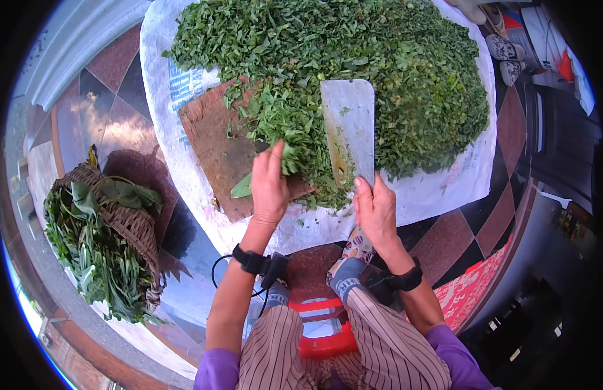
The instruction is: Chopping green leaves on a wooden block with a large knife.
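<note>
My left hand (270, 187) is over a wooden cutting board (204, 141), its fingers closed around a small bunch of leafy greens (292, 160). A single long leaf (242, 187) pokes out on the left side of that hand. My right hand (377, 209) grips the handle of a broad cleaver (350, 126). Its blade points away from me, has brownish stains and carries bits of leaf. Chopped greens (282, 109) cover the board's right part and join a large heap of chopped greens (423, 87). The handle is mostly hidden in my grip.
The heap and board rest on a white woven plastic sheet (179, 170) on a tiled floor. At the left a wicker basket (130, 229) lies tipped, with whole leafy greens (106, 273). A red plastic stool (325, 343) is between my legs. Shoes (506, 51) stand at the upper right.
</note>
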The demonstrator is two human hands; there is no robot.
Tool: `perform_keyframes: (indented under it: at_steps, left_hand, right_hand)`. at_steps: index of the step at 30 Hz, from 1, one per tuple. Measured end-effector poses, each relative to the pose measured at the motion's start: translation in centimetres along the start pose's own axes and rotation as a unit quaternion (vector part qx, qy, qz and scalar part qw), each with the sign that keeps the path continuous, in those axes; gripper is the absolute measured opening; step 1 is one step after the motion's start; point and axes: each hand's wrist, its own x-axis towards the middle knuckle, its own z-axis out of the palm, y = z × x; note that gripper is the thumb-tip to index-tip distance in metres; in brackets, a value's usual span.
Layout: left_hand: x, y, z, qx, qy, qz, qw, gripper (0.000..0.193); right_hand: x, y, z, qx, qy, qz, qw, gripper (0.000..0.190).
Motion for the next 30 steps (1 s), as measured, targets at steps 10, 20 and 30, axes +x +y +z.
perform_keyframes:
  at_steps: [10, 20, 30]
  left_hand:
    - [4.2, -1.7, -2.3, -0.038, 0.019, -0.005, 0.999, 0.058]
    - [3.9, -1.8, -1.0, -0.06, 0.115, -0.043, 0.991, 0.03]
    - [3.6, -1.6, -1.2, -0.015, 0.131, 0.022, 0.991, 0.033]
  right_hand:
    - [2.9, -6.3, 1.1, -0.112, -0.008, -0.194, 0.975, 0.015]
    - [7.1, -2.8, 5.4, -0.317, -0.073, -0.22, 0.92, 0.019]
    - [6.2, -5.0, 5.9, -0.25, -0.042, -0.27, 0.929, 0.015]
